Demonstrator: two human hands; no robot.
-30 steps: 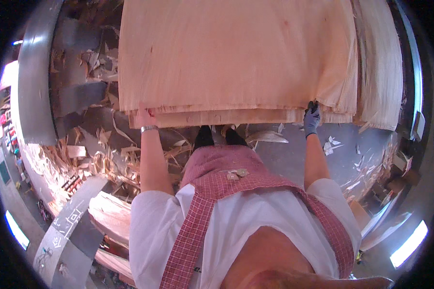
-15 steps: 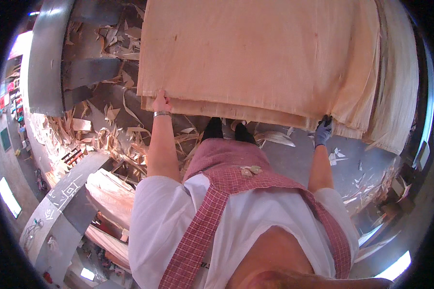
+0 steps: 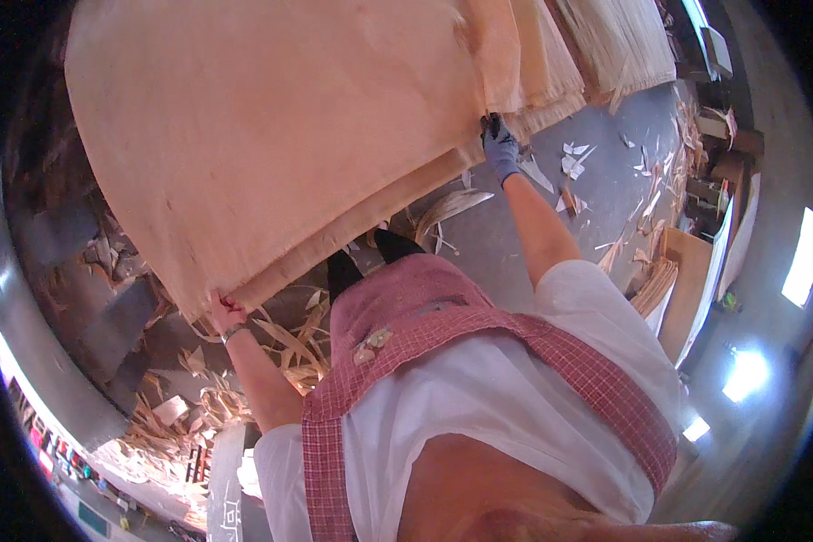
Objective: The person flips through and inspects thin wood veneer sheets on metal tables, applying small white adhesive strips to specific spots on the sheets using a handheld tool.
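Veneer sheet [image 3: 271, 135], broad, thin and pale, lay atop the stack [image 3: 533, 63] ahead of you. Your bare left hand [image 3: 226, 312] pinched its near-left corner; your gloved right hand [image 3: 499, 149] clamped the near-right edge. Probably light, floppy, splits easily, so grip wide at the edge.

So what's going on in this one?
A person in a red checked apron holds a large thin wood veneer sheet by its near edge. The bare left hand grips one corner, the gloved right hand the other. More veneer sheets are stacked beyond it, and wood scraps litter the grey floor.
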